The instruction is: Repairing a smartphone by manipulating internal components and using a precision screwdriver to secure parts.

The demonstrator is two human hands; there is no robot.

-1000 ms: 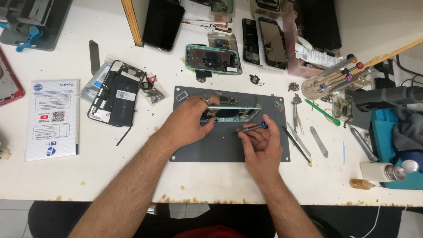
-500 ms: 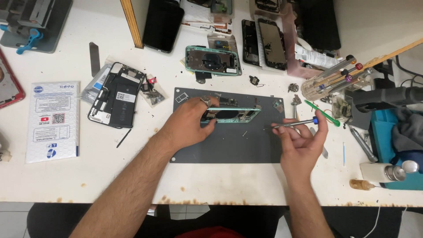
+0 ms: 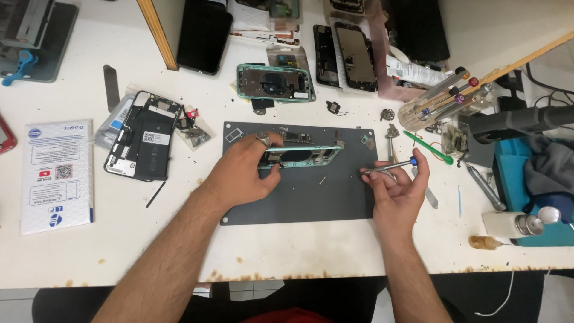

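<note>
While left hand (image 3: 242, 173) clamps teal phone frame (image 3: 305, 157) on matte mat (image 3: 311, 197), right hand (image 3: 397, 188) fingers pinch slim metal screwdriver (image 3: 388, 167).

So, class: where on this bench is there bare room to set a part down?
Free: the grey mat below the green phone frame, between left hand and right hand; also the table's front strip. Crowded: the back edge and the screwdriver rack side.
</note>
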